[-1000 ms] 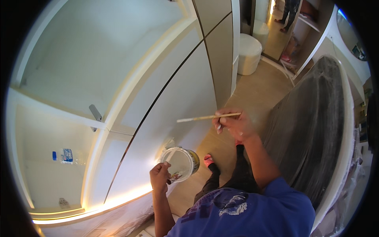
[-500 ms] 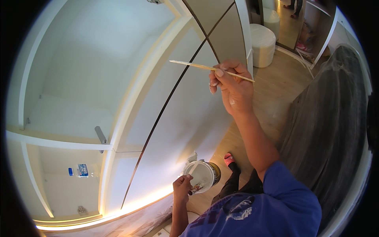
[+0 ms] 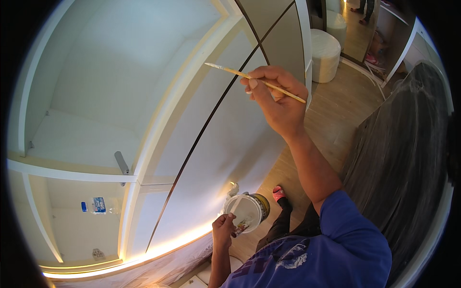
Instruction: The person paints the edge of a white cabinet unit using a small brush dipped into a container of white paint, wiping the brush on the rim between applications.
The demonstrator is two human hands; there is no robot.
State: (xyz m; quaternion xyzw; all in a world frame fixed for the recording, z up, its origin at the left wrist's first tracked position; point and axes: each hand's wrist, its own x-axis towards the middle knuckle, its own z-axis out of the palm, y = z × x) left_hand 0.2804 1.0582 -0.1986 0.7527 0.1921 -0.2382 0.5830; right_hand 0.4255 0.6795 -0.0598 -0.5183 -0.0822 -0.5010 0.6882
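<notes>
Right hand [image 3: 278,103] grips brush [image 3: 226,69] near cabinet edge [image 3: 190,74]; left hand [image 3: 222,230] holds bucket [image 3: 260,210] beside panel [image 3: 206,185].

Bottle [image 3: 99,205] in cabinet [image 3: 72,173], bucket [image 3: 263,207] right of bottle

Glare from warm light strip [image 3: 144,256]

R hand [image 3: 281,98] grips thin yellowish wooden paintbrush [image 3: 236,72] w/ white-coated tip, held nr white cabinet frame [image 3: 180,91]; can't tell if touching. L hand [image 3: 224,230] holds round white-rimmed plastic bkt [image 3: 264,206] at rim. Clear plastic btl w/ blue cap [image 3: 99,205] in lower compt. Round white stool [image 3: 325,58] in bkgd.
</notes>
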